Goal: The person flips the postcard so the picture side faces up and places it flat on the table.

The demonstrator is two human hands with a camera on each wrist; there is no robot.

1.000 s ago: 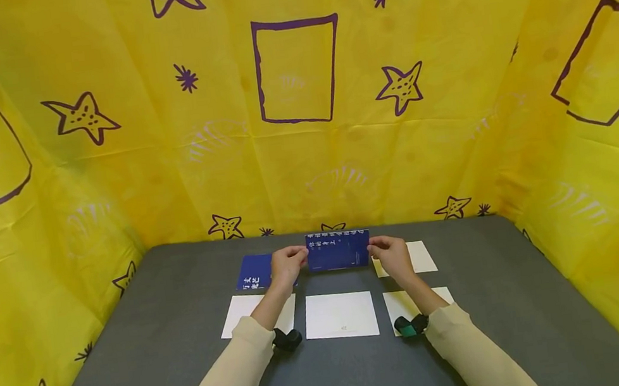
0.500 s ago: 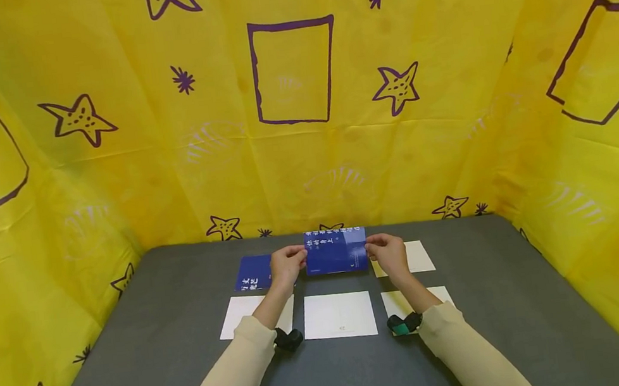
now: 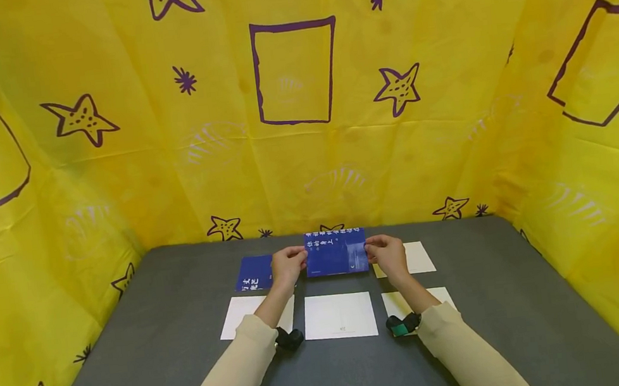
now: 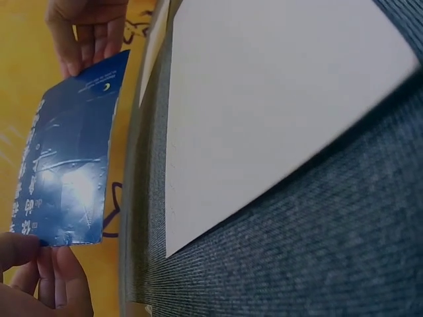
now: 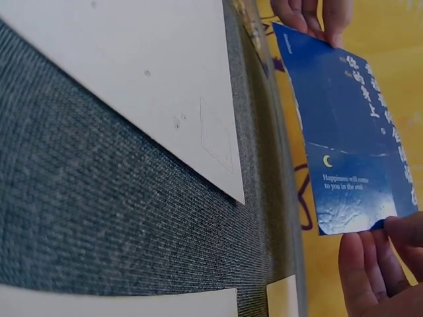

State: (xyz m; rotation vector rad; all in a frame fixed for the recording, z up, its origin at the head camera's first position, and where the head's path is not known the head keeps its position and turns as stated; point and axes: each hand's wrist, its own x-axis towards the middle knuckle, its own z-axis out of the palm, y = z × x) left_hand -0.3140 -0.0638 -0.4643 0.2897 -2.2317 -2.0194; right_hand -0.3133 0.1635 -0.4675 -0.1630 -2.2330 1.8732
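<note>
A blue card (image 3: 336,253) with white characters is held up above the back of the table, its printed face toward me. My left hand (image 3: 288,267) pinches its left edge between thumb and fingers. At the opposite edge my right hand (image 3: 388,254) pinches it the same way. The right wrist view shows a yellow moon and small English text on the blue card (image 5: 344,125). In the left wrist view light glares off the creased surface of the blue card (image 4: 73,158).
On the dark grey table (image 3: 342,380) lie another blue card (image 3: 254,272), partly behind my left hand, and several white cards, including a middle one (image 3: 339,315), a left one (image 3: 237,316) and a back right one (image 3: 420,257). Yellow patterned cloth (image 3: 306,168) encloses the table.
The blue card has tilted slightly, so more of its face shows, and its lower edge sits a little lower in view. Both hands keep their grip.
</note>
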